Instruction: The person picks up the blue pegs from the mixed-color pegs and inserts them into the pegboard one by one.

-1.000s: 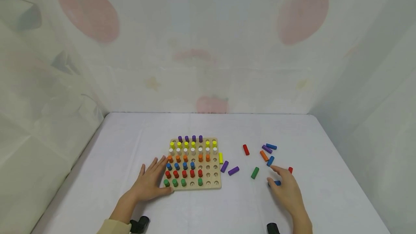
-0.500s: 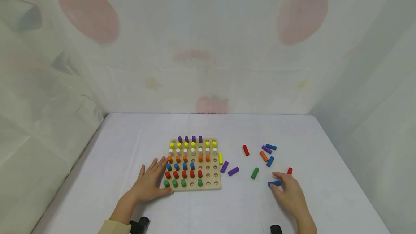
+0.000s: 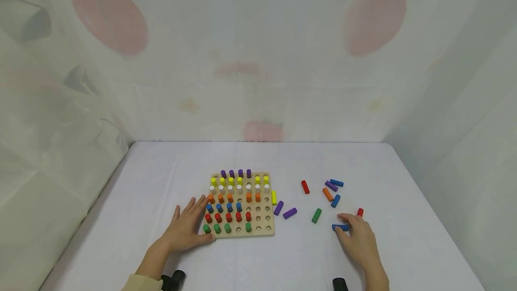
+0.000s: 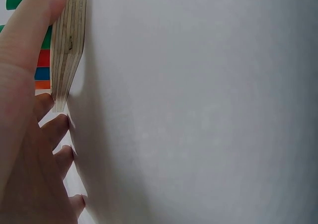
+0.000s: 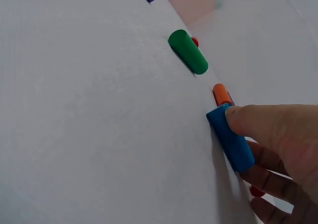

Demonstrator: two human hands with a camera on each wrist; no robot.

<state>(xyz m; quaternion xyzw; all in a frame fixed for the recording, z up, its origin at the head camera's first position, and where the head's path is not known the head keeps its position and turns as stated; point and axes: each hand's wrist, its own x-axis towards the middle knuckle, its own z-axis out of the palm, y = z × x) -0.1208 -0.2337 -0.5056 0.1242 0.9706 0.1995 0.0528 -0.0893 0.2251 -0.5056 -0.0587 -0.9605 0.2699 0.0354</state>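
Note:
A wooden pegboard (image 3: 272, 213) lies left of centre in the head view, with rows of purple, yellow, white, orange, blue, red and green pegs standing in its holes. My left hand (image 3: 185, 228) rests at its left side, fingers stretched along the edge and thumb against the near corner. In the left wrist view the thumb (image 4: 30, 30) touches the board's layered side (image 4: 69, 40). Over on the right, my right hand (image 3: 359, 239) pinches a blue peg (image 5: 231, 137) between thumb and fingers, close over the table; the peg lies roughly sideways.
Loose pegs lie right of the board: a yellow one (image 3: 274, 197) at its edge, two purple ones (image 3: 290, 213) near it, a green one (image 3: 317, 216) and a red one (image 3: 305, 187). An orange peg (image 3: 328, 194) sits among blue and purple ones. Another red peg (image 3: 360, 212) lies behind my right hand.
My right hand has come down onto the blue peg; its fingers, earlier spread around it, now pinch it. The left hand and pegboard have stayed in place.

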